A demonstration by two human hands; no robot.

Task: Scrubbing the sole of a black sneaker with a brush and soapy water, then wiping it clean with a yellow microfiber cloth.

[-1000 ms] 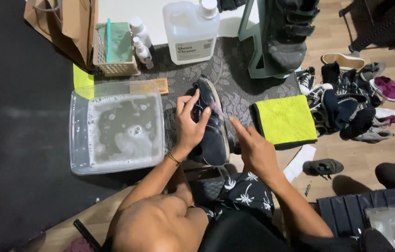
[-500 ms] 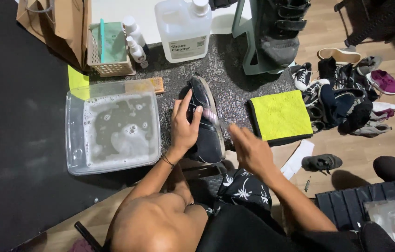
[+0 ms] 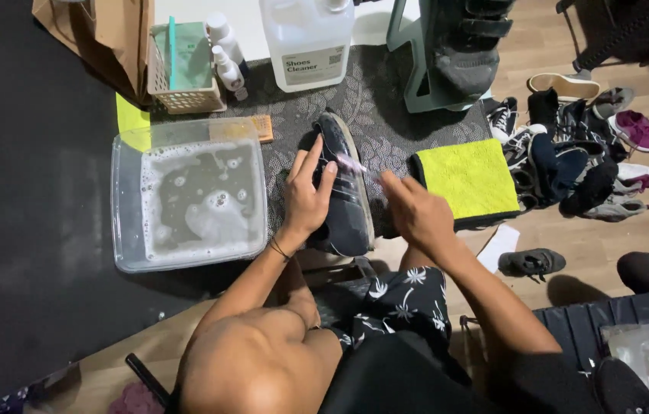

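Observation:
A dark sneaker (image 3: 349,218) lies sole-edge up on a grey patterned mat (image 3: 393,107) in front of me. My left hand (image 3: 305,195) presses on its left side, fingers spread over the upper. My right hand (image 3: 416,211) is at the sneaker's right side, closed on a small pale brush (image 3: 355,165) that is blurred with motion against the shoe's edge. A clear plastic tub (image 3: 121,207) of grey soapy water stands just left of my left hand.
A folded yellow cloth (image 3: 466,180) lies to the right of my right hand. Behind the sneaker are a white jug (image 3: 309,42), a small basket (image 3: 182,73) with spray bottles, a wooden brush (image 3: 251,126) and a paper bag (image 3: 102,34). Several shoes (image 3: 577,153) are piled at right.
My right hand has shifted along the sneaker's right edge with the brush, in a back-and-forth motion. My left hand has stayed on the sneaker.

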